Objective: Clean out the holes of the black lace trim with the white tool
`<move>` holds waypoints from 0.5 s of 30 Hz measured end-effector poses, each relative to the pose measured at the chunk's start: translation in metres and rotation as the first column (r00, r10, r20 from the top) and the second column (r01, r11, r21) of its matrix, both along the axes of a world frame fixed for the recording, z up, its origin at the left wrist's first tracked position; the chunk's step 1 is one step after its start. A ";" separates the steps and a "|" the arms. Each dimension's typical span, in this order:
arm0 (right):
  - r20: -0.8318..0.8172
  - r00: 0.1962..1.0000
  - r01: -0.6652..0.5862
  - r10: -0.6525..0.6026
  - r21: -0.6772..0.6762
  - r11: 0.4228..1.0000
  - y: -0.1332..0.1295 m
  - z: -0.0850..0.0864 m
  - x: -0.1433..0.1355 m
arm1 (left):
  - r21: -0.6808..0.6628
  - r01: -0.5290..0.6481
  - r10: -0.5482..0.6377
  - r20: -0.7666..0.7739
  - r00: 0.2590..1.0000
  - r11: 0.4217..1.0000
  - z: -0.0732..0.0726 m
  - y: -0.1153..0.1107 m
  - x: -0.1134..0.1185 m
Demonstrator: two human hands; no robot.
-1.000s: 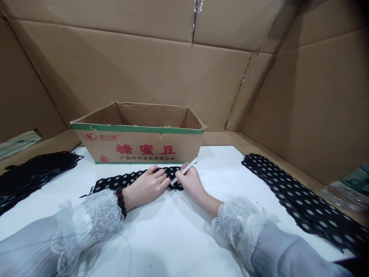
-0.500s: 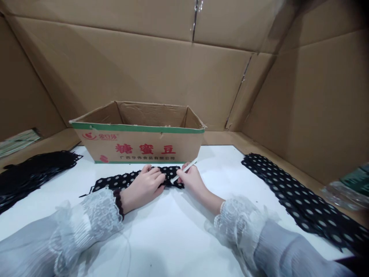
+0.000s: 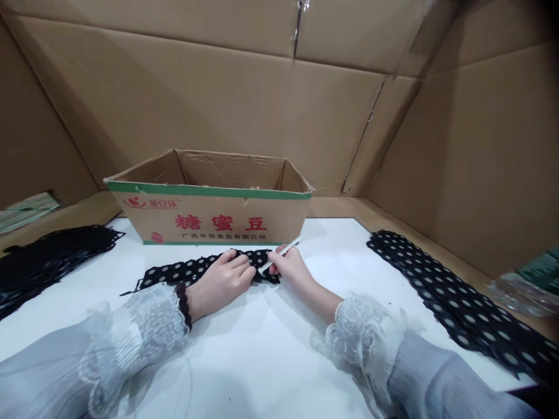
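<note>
A black strip with rows of pale round dots (image 3: 172, 271) lies flat on the white table, just in front of a cardboard box. My left hand (image 3: 223, 283) rests on the strip's middle with its fingers curled down, closed against the black material. In my right hand (image 3: 292, 269) a thin white stick-like tool (image 3: 279, 256) is pinched between thumb and fingers. Its lower tip meets the strip close to my left fingertips, and the upper end slants up to the right. The strip's part under my left hand is hidden.
Behind the strip stands the open cardboard box (image 3: 218, 218) with red lettering. A heap of black pieces (image 3: 52, 256) lies at the left, a long stack of dotted black strips (image 3: 454, 299) at the right. Clear plastic wrap (image 3: 524, 294) sits beyond it. Tall cardboard walls (image 3: 209, 87) surround the table.
My left hand has shifted slightly right along the strip, nearer to the white tool's tip. My right hand keeps its pinch on the tool in nearly the same spot.
</note>
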State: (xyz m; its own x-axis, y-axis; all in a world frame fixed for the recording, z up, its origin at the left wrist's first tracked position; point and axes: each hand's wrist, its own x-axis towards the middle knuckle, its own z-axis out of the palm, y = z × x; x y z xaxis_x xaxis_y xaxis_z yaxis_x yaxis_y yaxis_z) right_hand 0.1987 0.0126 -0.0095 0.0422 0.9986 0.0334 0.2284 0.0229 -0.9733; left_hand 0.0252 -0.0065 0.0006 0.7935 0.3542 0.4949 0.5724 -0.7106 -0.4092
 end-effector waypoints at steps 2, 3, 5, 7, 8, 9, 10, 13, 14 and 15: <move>0.010 1.000 -0.010 0.010 0.013 1.000 -0.002 0.000 -0.002 | -0.011 -0.002 0.002 0.019 1.000 1.000 -0.001 -0.001 0.000; 0.031 0.999 -0.017 0.016 0.033 0.999 -0.003 0.001 -0.003 | -0.020 -0.007 0.007 0.032 0.999 1.000 -0.001 -0.001 0.000; 0.110 0.994 -0.037 0.026 0.097 0.995 -0.007 0.003 -0.005 | -0.029 -0.034 0.036 0.075 0.997 0.999 -0.003 -0.002 0.002; 0.214 0.977 -0.059 0.021 0.172 0.983 -0.010 0.005 -0.008 | -0.033 -0.079 0.083 0.129 0.988 0.996 -0.005 -0.002 0.003; 0.256 0.967 -0.068 0.013 0.206 0.976 -0.012 0.006 -0.008 | -0.034 -0.102 0.106 0.152 0.983 0.994 -0.005 -0.002 0.004; 0.284 0.959 -0.074 0.005 0.233 0.970 -0.013 0.006 -0.008 | -0.038 -0.122 0.127 0.169 0.978 0.992 -0.006 -0.002 0.005; 0.299 0.954 -0.080 0.000 0.253 0.964 -0.013 0.007 -0.009 | -0.042 -0.140 0.145 0.178 0.973 0.989 -0.007 -0.003 0.005; 0.304 0.953 -0.094 0.002 0.289 0.953 -0.015 0.007 -0.008 | -0.051 -0.190 0.196 0.186 0.963 0.981 -0.010 -0.003 0.007; 0.303 0.953 -0.099 0.005 0.296 0.950 -0.016 0.007 -0.008 | -0.052 -0.203 0.210 0.190 0.959 0.978 -0.010 -0.003 0.007; 0.303 0.953 -0.101 0.004 0.304 0.947 -0.016 0.007 -0.008 | -0.052 -0.208 0.214 0.191 0.958 0.977 -0.010 -0.003 0.007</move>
State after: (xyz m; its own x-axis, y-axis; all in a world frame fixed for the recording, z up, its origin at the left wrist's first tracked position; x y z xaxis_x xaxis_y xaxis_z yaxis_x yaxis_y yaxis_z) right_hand 0.1904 -0.0032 -0.0029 -0.0698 0.9354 0.3466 0.4931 0.3344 -0.8031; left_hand 0.0324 -0.0097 -0.0095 0.5886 0.5206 0.6185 0.7770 -0.5755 -0.2550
